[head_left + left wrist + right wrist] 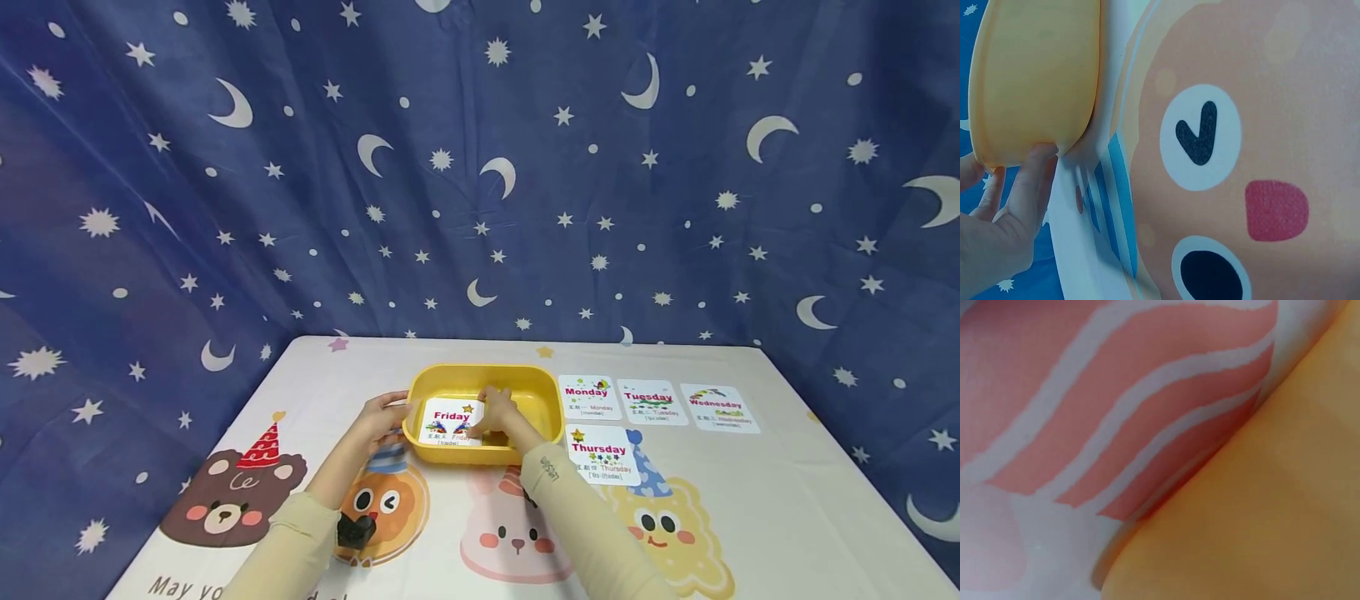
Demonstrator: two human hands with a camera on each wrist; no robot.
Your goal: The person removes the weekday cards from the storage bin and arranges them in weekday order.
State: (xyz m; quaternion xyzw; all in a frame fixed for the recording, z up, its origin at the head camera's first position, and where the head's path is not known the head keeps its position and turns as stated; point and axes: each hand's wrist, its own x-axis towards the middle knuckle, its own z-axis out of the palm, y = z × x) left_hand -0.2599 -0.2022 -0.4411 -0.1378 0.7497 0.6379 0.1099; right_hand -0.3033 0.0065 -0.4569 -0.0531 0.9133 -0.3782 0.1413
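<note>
A yellow plastic tray (450,455) stands on the table. In the head view my left hand (378,422) is at its left end; the left wrist view shows the fingers and thumb (1040,153) holding the end wall of the tray (1038,75). My right hand (501,414) reaches inside and grips the right side of a white card (444,427) printed "Friday". Part of that card's right edge is hidden by the fingers. The right wrist view shows the outer wall of the tray (1254,506), with the right hand out of sight.
Right of the tray lie the "Monday" card (590,397), the "Tuesday" card (652,402), the "Wednesday" card (720,408) and, nearer me, the "Thursday" card (602,455). The white tablecloth (780,500) has printed cartoon animals. A blue curtain (450,200) hangs behind.
</note>
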